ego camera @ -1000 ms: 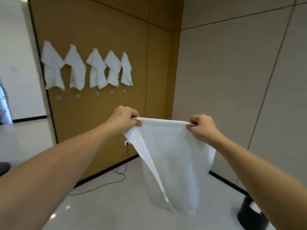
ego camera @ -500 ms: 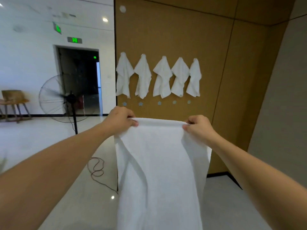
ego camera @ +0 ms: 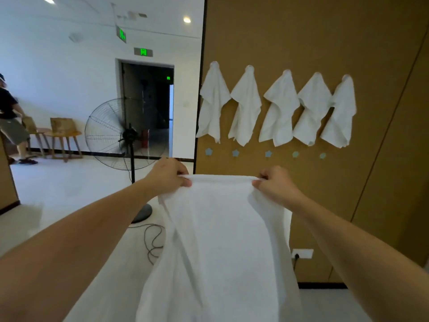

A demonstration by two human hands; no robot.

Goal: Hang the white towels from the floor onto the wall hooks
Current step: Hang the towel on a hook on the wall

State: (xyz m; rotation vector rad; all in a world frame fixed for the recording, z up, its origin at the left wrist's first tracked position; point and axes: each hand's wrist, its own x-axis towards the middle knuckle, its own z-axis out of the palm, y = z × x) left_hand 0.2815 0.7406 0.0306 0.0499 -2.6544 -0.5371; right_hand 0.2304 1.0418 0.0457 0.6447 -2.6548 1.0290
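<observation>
We hold a white towel (ego camera: 222,240) stretched out before us, our left hand (ego camera: 168,174) and right hand (ego camera: 274,185) each pinching a top corner so the cloth hangs down between our arms. Ahead on the brown wall (ego camera: 301,31), five hung towels (ego camera: 282,108) sit on the upper hooks, with a row of bare blue hooks (ego camera: 268,154) just below them. A standing fan (ego camera: 126,133) is off to the left.

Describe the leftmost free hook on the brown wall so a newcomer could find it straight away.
Find the brown wall panel with five white towels hanging in a row. Just beneath them runs a lower row of small pale blue flower-shaped hooks. The one meant is farthest left, nearest the panel's dark edge.
</observation>
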